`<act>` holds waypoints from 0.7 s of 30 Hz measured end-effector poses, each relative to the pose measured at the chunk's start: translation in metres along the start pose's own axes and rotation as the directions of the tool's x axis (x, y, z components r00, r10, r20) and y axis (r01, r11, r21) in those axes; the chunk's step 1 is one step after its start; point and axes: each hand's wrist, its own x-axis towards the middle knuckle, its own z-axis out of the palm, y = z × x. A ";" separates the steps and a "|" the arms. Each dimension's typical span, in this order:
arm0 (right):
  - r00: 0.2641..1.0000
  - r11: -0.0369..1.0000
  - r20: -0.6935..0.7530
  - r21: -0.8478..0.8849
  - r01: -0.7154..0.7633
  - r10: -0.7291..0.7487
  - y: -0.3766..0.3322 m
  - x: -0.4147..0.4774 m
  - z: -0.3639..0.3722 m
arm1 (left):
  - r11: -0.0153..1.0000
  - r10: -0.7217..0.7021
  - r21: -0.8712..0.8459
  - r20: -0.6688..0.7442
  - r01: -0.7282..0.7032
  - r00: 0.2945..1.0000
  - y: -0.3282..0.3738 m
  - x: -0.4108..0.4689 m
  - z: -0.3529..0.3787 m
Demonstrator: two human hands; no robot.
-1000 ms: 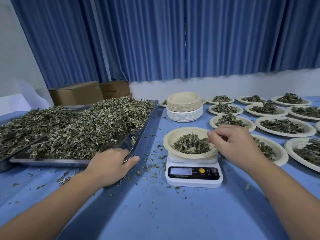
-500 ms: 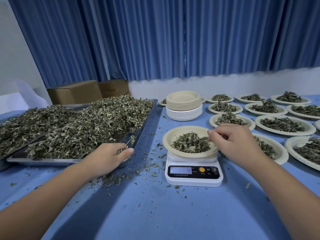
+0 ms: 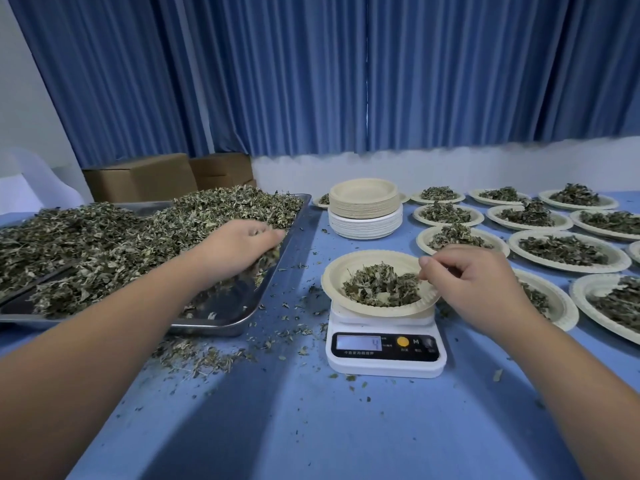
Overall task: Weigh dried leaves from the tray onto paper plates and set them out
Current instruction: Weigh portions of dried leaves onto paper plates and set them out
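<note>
The left hand (image 3: 239,249) reaches into the right end of the metal tray (image 3: 221,303), fingers curled down into the dried leaves (image 3: 121,244) and gripping a clump of them, just beside the tray's right rim. The right hand (image 3: 478,289) hangs over the right side of the paper plate (image 3: 349,265) on the scale (image 3: 384,362). Its fingers are curled and the thumb is pressed to the forefinger at the edge of the small heap (image 3: 381,285) in that plate; whether a leaf sits between them I cannot tell.

The scale stands on the blue table (image 3: 311,427), near and right of the tray, and its display shows a 4. The main pile fills the tray to the left of both hands, except for a bare near-right corner. Loose crumbs (image 3: 204,358) lie on the table between the tray and the scale. Behind the scale stands a stack of empty plates (image 3: 363,206). To the right and farther back, filled plates (image 3: 568,251) are set out in rows. Cardboard boxes (image 3: 138,178) sit beyond the tray, before a blue curtain (image 3: 346,81).
</note>
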 end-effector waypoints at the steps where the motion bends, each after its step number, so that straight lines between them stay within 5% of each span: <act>1: 1.000 1.000 0.000 0.001 -0.003 0.003 0.001 0.000 0.000 | 1.000 0.028 -0.012 -0.018 -0.028 0.999 0.012 0.005 0.004; 9: 1.000 1.000 -0.016 0.014 -0.001 0.002 0.004 0.002 -0.001 | 0.965 0.235 -0.118 -0.003 -0.233 0.972 0.089 0.032 0.055; 21: 0.999 0.999 -0.004 -0.008 0.040 -0.040 0.000 0.003 -0.003 | 0.925 0.335 -0.213 0.063 -0.315 0.940 0.099 0.034 0.084</act>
